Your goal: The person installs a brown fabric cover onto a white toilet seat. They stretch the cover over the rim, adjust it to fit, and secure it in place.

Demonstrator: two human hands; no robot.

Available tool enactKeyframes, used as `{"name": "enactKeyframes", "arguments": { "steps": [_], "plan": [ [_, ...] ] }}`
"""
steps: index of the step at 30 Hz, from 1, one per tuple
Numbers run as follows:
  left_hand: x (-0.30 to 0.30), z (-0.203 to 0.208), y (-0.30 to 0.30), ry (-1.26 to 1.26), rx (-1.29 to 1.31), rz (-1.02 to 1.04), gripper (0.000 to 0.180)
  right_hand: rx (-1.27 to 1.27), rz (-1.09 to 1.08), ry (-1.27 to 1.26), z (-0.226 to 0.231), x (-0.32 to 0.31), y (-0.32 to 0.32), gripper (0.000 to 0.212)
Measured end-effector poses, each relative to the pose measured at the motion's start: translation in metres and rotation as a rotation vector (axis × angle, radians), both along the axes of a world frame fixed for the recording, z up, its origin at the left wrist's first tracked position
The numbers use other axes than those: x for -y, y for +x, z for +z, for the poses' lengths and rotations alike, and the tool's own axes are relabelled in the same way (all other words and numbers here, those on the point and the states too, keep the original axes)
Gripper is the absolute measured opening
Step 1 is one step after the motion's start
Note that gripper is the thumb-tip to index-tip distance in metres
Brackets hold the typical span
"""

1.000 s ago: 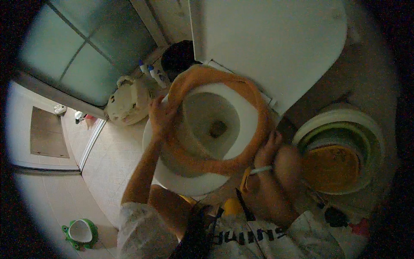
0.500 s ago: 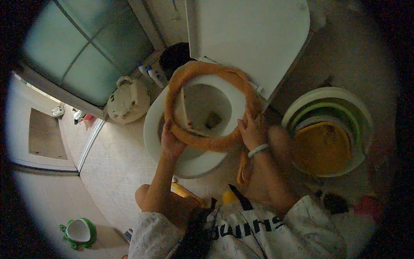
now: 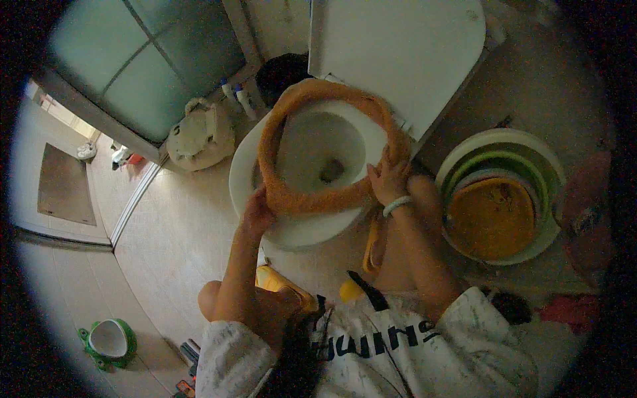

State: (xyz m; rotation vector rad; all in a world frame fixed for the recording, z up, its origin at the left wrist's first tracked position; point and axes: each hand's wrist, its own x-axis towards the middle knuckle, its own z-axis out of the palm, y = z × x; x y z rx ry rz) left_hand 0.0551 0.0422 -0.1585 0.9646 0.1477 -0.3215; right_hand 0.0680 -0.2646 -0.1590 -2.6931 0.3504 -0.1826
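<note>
An orange plush toilet seat cover (image 3: 322, 203), shaped like a ring, lies over the white toilet bowl (image 3: 298, 235). Its opening frames the inside of the bowl, where a dark spot shows at the drain. With my left hand (image 3: 257, 212) I grip the cover's near left corner, fingers partly hidden under it. On the right side, my right hand (image 3: 390, 180) is closed round the plush band, with a pale bracelet (image 3: 398, 205) on that wrist. Behind the bowl stands the raised white toilet lid (image 3: 405, 53).
Nested basins (image 3: 501, 142), with an orange one inside, stand to the right. A beige container (image 3: 199, 136), bottles (image 3: 244, 103) and a black bin (image 3: 286, 78) are at the back left. A green child's urinal (image 3: 109, 341) is at lower left. Yellow slippers (image 3: 279, 282) show below.
The cover's near left corner is pulled out more sharply, and its opening looks wider. Both hands keep hold of it. The whole view has shifted slightly.
</note>
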Motion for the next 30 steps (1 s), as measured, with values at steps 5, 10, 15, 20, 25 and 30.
{"name": "enactKeyframes", "arguments": {
  "steps": [5,10,15,20,25,30],
  "plan": [
    [-0.015,0.015,-0.019,0.259,0.065,0.215,0.032,0.078,0.078,0.129,-0.001,0.011,-0.011,0.071],
    [-0.039,0.015,-0.033,0.411,-0.067,0.552,0.039,-0.002,0.102,0.345,0.022,0.000,-0.023,0.074],
    [-0.050,0.012,-0.036,0.641,-0.002,0.698,0.037,-0.104,0.098,0.118,0.024,-0.002,-0.026,0.074],
    [-0.063,-0.019,-0.030,0.628,0.059,0.789,0.034,-0.094,0.211,0.300,0.033,0.002,-0.033,0.074],
    [-0.093,-0.051,-0.017,0.723,-0.047,0.648,0.034,-0.019,0.298,0.226,0.021,0.007,-0.036,0.074],
    [-0.069,-0.030,-0.024,0.538,-0.051,0.710,0.033,-0.030,0.307,0.237,0.020,0.010,-0.032,0.067]
  ]
}}
